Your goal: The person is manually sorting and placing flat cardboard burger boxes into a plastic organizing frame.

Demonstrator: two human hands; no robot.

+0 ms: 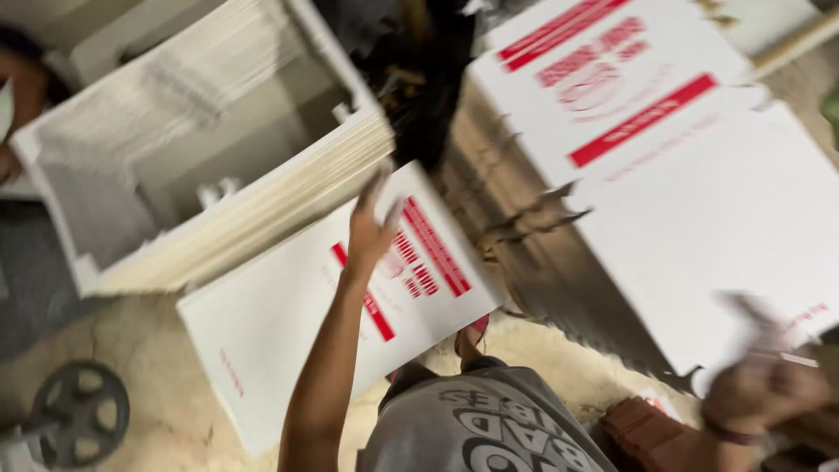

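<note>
The left hand reaches forward with its fingers spread open, and the fingertips touch the far edge of a flat white cardboard sheet with red print. It grips nothing. The sheet lies on the floor, its long axis running diagonally away from the body. The right hand is blurred, low at the right beside a tall stack of white cardboard sheets; I cannot tell whether it is open or closed.

Left hand outstretched, fingers spread; right hand low, blurred, grip unclear.
</note>
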